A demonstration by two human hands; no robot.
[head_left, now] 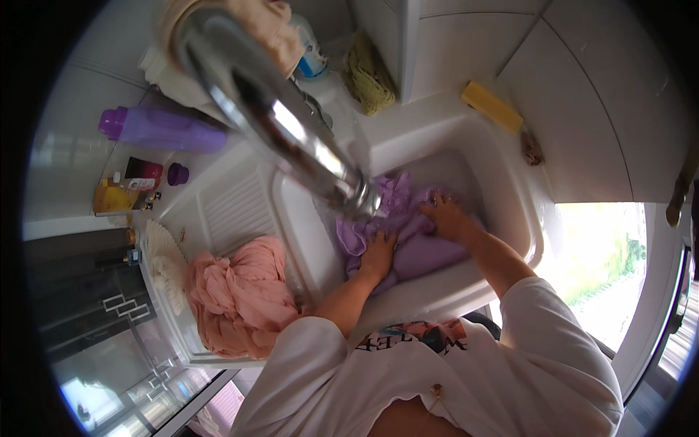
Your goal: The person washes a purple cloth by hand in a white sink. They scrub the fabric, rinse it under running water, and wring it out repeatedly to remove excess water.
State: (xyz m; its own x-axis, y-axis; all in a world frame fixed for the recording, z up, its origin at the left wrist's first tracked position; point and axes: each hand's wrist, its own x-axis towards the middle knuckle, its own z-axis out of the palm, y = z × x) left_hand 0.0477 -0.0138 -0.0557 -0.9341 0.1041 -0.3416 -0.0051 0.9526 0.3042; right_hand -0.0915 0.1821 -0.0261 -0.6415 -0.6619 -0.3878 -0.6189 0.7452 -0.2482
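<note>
A wet lilac garment (429,255) lies bunched in cloudy water in the white sink basin (518,244). My left hand (379,253) presses down on its near left part, fingers stretched over the folds. Farther right, my right hand (445,217) rests on a puffed-up part of the same cloth with its fingers spread. Fingertips of both hands sink partly into the fabric. The chrome faucet (291,124) arches over the basin, its spout close above the garment; whether water runs from it I cannot tell.
A heap of pink cloth (240,298) lies on the ribbed drainboard (237,204) at left. Behind it are a purple bottle (167,130) and a purple cap (178,174). A yellow bar (492,106) and a scrub brush (531,148) sit on the right rim, a green cloth (368,76) at the back.
</note>
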